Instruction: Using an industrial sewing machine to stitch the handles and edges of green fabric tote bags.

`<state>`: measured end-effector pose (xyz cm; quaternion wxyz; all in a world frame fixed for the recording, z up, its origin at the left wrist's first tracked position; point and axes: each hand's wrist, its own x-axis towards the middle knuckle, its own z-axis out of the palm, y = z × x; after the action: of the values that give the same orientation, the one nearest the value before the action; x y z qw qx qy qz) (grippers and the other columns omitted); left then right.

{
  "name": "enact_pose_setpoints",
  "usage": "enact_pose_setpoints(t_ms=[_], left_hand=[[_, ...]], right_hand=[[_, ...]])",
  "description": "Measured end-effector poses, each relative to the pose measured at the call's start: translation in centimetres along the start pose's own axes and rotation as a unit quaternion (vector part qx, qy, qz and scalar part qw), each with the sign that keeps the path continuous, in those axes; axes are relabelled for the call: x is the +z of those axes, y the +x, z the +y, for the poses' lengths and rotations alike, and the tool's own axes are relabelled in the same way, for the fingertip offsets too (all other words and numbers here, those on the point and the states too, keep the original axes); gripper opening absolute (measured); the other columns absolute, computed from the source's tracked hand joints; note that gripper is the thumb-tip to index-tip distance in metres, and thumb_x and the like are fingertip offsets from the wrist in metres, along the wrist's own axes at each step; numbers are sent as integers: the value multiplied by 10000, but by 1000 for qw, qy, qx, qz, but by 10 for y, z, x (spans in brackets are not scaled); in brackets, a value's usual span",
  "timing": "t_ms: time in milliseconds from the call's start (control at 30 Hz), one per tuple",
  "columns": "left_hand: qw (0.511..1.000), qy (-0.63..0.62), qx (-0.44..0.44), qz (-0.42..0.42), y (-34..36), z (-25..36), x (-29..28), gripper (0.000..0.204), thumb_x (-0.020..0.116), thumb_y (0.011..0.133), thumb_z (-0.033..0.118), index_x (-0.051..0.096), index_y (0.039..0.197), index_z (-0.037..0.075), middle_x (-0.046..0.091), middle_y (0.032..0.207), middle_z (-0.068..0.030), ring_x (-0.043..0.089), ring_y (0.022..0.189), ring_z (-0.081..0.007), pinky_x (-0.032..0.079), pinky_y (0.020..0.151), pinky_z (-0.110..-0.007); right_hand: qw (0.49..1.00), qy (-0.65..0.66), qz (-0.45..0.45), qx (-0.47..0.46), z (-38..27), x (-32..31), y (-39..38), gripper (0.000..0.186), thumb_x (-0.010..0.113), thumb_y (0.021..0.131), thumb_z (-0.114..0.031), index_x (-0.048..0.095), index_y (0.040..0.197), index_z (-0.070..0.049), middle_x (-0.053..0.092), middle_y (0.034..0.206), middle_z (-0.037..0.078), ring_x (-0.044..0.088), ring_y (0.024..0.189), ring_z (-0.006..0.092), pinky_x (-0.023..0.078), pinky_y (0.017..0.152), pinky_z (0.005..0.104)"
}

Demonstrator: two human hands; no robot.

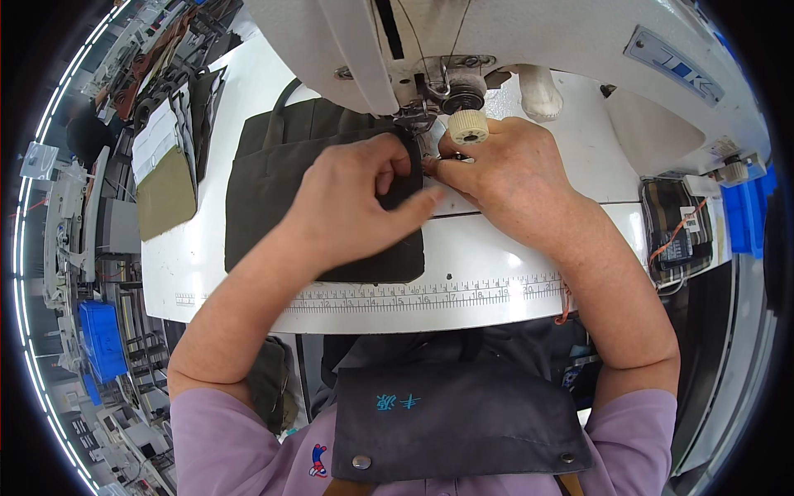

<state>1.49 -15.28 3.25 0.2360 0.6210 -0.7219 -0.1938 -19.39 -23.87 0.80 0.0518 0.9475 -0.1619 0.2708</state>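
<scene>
A dark olive fabric bag piece (318, 198), with a strap loop (279, 116) at its far edge, lies flat on the white sewing table. Its right edge reaches the presser foot (420, 124) of a sewing machine (529, 33). Over the upper right of the fabric is my left hand (351, 194), slightly blurred, thumb stretched out and fingers bent, with no object visible in it. Close beside the needle area, my right hand (509, 174) has thumb and fingers drawn together; what they pinch is hidden. A cream knob (468, 126) partly covers those fingers.
A printed ruler scale (372, 299) runs along the table's front edge. At the far left lie stacked fabric pieces (169, 186). A plaid cloth item (678, 223) sits at the right, near a blue bin (748, 211). The machine head overhangs the far side.
</scene>
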Motion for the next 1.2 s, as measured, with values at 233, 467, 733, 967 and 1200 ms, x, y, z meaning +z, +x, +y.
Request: enact_pose_setpoints(t_ms=[233,467,733,967,1200], left_hand=[[999,-9,11,42,11,-3,4,152,734,731,107,636,772,-2,576,687,-29,546,587,-116,436,541,-287],[1000,-20,-5,21,2,7,1,204,671,738,45,725,926,-13,618,693,-44,583,578,-120,478,565,-284],[981,164,105,19,2,4,-1,300,625,716,42,760,977,-22,707,836,-191,682,733,-380,556,739,-437],[993,87,81,25,-4,5,0,298,633,733,11,772,990,-42,671,761,-160,655,627,-295,525,625,-382],[997,-13,68,32,-9,-2,4,234,658,816,-13,769,1018,-56,613,691,-122,585,531,-165,457,520,-299]], right_hand=[[1000,-1,-1,5,-1,0,1,87,680,745,-156,724,817,-133,635,842,3,674,821,194,559,669,356],[1000,-9,-12,-6,3,2,-1,192,684,801,-191,792,958,-175,708,874,-11,675,739,241,514,615,387],[1000,2,6,6,-1,2,0,99,671,748,-166,739,815,-139,622,813,4,669,827,203,550,670,364],[1000,6,1,11,-2,0,1,81,671,744,-163,725,798,-137,625,816,4,669,828,202,551,672,367],[1000,12,2,16,0,3,0,126,672,753,-157,754,847,-137,625,818,9,668,816,205,553,666,366]])
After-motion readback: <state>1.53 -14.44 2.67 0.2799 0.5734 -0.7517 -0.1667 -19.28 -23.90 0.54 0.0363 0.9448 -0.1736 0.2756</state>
